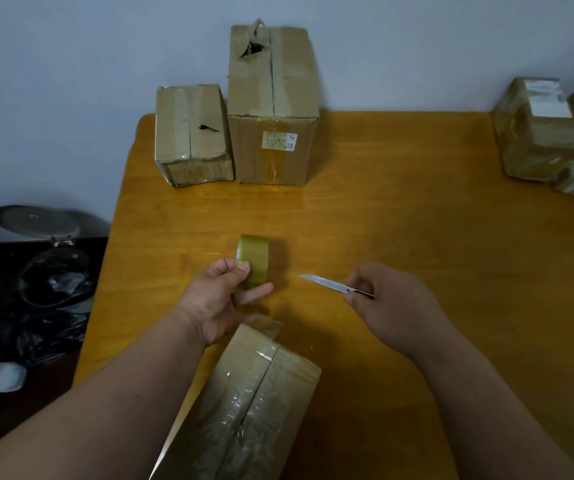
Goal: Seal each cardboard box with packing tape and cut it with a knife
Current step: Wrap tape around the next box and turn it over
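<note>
Yellowish tape roll in left-hand grip, knife in right.

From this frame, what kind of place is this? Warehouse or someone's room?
Likely a room at home used for packing, not a warehouse: a wooden table against a plain wall, a few worn cardboard boxes stacked on it, and a pedal bin with a black liner on the floor beside it.

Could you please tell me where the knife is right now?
In the head view, the slim silver-bladed knife is held in the right hand, right of centre above the orange wooden table, its tip pointing left toward the olive-green tape roll.
</note>
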Demonstrator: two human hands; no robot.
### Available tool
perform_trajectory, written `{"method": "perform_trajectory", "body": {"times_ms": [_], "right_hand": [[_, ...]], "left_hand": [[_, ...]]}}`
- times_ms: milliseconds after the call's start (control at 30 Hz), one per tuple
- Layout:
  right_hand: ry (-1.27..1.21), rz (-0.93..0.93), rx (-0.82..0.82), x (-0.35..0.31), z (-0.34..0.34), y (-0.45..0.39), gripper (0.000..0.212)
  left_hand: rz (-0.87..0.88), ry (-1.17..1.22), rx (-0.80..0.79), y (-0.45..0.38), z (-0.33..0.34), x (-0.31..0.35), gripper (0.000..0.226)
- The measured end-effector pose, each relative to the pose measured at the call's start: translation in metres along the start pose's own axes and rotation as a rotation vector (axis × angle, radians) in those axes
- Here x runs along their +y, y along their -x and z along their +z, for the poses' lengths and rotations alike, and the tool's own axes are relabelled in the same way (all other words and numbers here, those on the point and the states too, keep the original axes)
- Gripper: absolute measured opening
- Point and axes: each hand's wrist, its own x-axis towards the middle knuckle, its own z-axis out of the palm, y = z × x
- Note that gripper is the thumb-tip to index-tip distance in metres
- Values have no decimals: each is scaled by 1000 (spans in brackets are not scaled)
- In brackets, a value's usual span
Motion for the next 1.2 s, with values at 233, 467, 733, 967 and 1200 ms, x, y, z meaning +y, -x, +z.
{"method": "perform_trajectory", "body": {"times_ms": [233,467,733,967,1200], "right_hand": [[-28,286,-198,32,84,-18,22],[-407,9,11,-26,63,1,33],[-58,-316,-159,-69,65,33,45],[36,-230,-330,-68,68,27,52],[-402,19,-566,-64,68,19,36]], "left_hand": [[1,-130,111,5,-21,-4,19],[1,-147,126,13,-31,-9,14],[11,-133,122,28,-29,-16,22],[18,-118,124,35,-33,-14,26],[37,-107,131,43,-36,-8,28]]}}
